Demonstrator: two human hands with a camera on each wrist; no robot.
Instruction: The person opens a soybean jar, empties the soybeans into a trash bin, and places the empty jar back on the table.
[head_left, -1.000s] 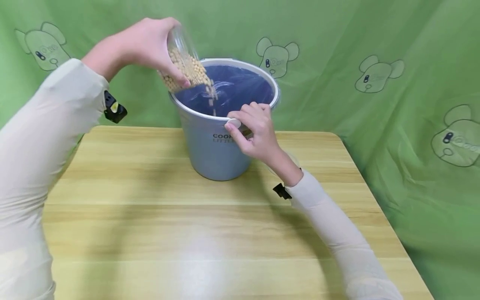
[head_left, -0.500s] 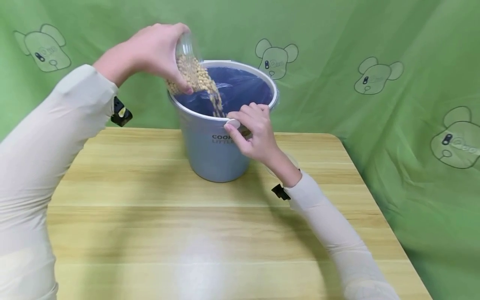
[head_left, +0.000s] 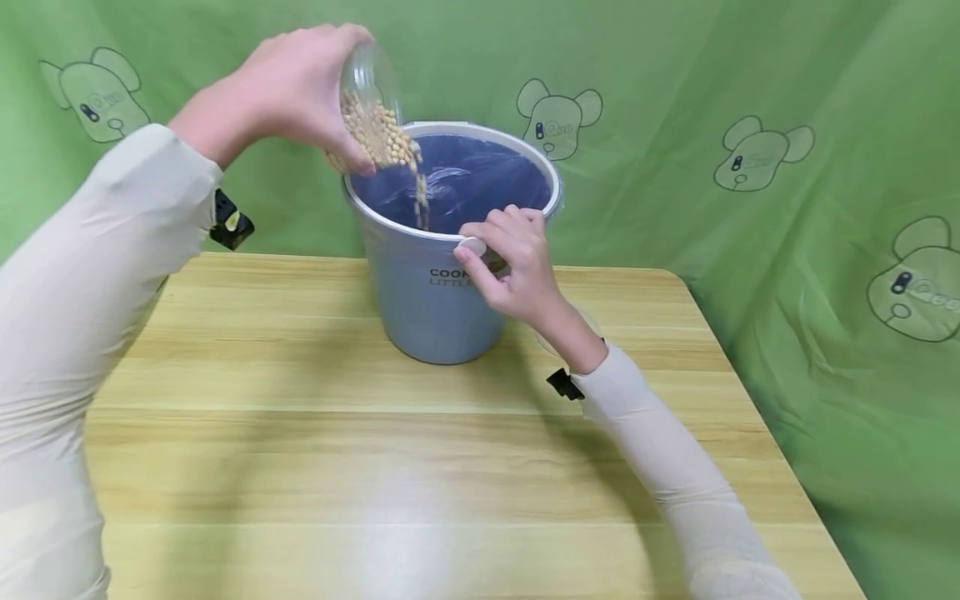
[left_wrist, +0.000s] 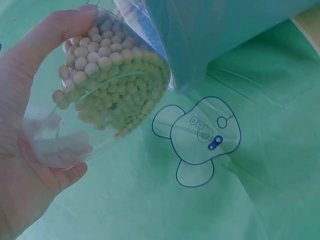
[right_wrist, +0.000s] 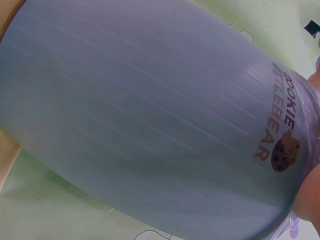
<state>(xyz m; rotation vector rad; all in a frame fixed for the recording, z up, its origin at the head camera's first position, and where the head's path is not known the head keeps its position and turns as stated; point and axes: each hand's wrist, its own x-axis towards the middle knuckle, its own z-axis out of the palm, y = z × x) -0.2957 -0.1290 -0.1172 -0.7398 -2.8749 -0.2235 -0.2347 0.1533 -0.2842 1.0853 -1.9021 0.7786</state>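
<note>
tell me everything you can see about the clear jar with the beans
The clear jar looks like transparent plastic or glass, round-walled, with no lid in view. The left hand grips it, fingers curled round its wall, tilted mouth-down over the bin. It is part full of small round pale beans heaped toward the mouth, and a thin stream falls into the bin's blue liner.

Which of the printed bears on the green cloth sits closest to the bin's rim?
The bear just behind the bin, at its far right rim. The others are printed well off to the far left and right.
</note>
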